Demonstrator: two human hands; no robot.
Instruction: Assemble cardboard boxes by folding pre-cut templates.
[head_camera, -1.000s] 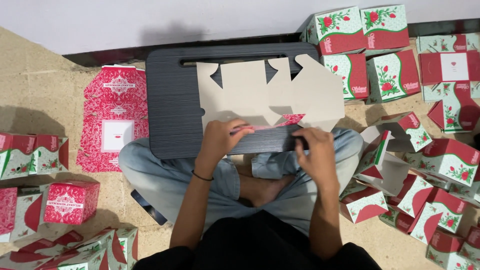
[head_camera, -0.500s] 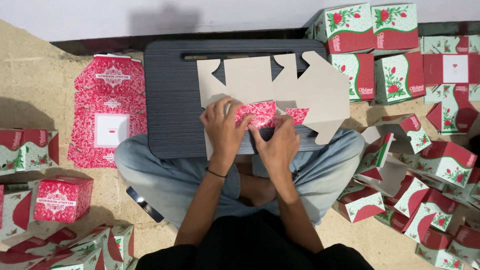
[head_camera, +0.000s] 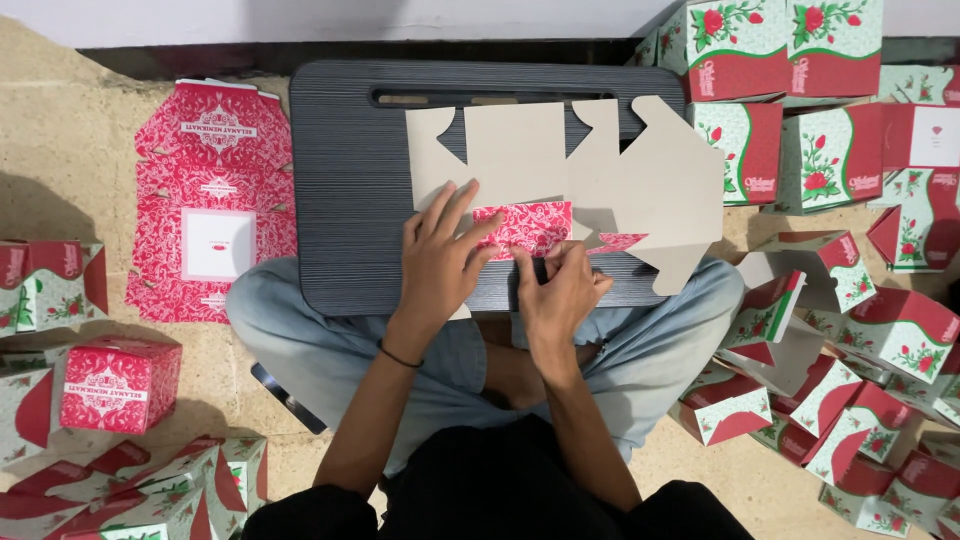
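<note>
A flat, die-cut cardboard box blank (head_camera: 590, 180), plain beige side up, lies on the ribbed dark-grey lap desk (head_camera: 345, 200). The left hand (head_camera: 440, 255) presses it with fingers spread wide; the right hand (head_camera: 562, 285) pinches its folded red-patterned flap (head_camera: 525, 225). Left of the desk lies a stack of flat red blanks (head_camera: 205, 190).

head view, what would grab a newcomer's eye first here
The flat, unfolded cardboard box blank on the dark lap desk at centre: the left hand presses it flat while the right hand pinches its red patterned flap. A stack of red flat blanks lies left; folded rose-print boxes crowd the right.
</note>
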